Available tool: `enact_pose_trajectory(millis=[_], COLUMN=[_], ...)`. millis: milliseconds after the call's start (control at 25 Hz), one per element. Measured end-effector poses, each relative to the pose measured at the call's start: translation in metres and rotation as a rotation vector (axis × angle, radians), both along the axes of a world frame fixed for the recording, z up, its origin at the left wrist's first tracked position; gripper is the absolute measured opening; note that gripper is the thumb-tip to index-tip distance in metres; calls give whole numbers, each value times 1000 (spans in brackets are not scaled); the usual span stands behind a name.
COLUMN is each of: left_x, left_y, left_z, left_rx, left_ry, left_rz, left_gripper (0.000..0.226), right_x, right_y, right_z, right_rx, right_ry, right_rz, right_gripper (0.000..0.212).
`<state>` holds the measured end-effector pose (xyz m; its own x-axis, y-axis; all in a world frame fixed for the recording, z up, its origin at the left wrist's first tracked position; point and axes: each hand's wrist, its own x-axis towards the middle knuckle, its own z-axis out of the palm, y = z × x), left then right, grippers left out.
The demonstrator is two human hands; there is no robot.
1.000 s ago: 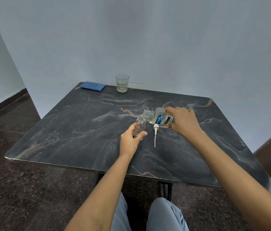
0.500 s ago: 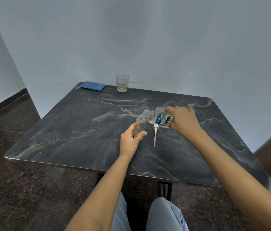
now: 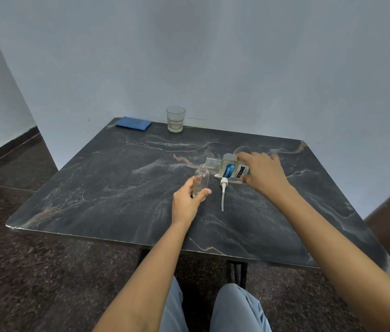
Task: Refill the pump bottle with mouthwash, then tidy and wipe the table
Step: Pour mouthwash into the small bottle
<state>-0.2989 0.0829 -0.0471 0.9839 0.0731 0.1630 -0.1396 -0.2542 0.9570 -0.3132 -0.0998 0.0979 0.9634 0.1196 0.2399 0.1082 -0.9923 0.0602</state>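
The left hand (image 3: 189,202) holds the pump bottle (image 3: 201,179) upright on the desk (image 3: 107,188), thumb curled round its near side and fingers round the far side, low on the clear body. The bottle stands near the middle of the desk with its neck open. The right hand (image 3: 264,174) grips the mouthwash bottle (image 3: 233,170) from above, fingers over its top edge and thumb on the near face by the blue label. This bottle is tipped almost flat, its uncapped mouth pointing left and hanging just over the pump bottle's neck; whether liquid is running cannot be told. The pump (image 3: 223,189) lies on the desk just right of the pump bottle and below the mouthwash bottle, white head away from the person and thin tube pointing toward them. At the far edge by the wall a glass (image 3: 175,119) stands upright with a little pale liquid in its base, and a folded blue cloth (image 3: 133,123) lies flat to its left, near the far left corner.
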Motion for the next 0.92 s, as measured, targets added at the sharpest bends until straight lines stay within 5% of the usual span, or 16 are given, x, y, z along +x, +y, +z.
enact_pose_trajectory(millis=[920], left_x=[-1], left_y=[0], left_z=[0], left_rx=[6], left_ry=[-1], left_rz=[4], left_gripper=[47], right_x=[-1], right_y=[1], right_z=[3], right_rx=[-17], right_ry=[19], right_rz=[-2], right_gripper=[50])
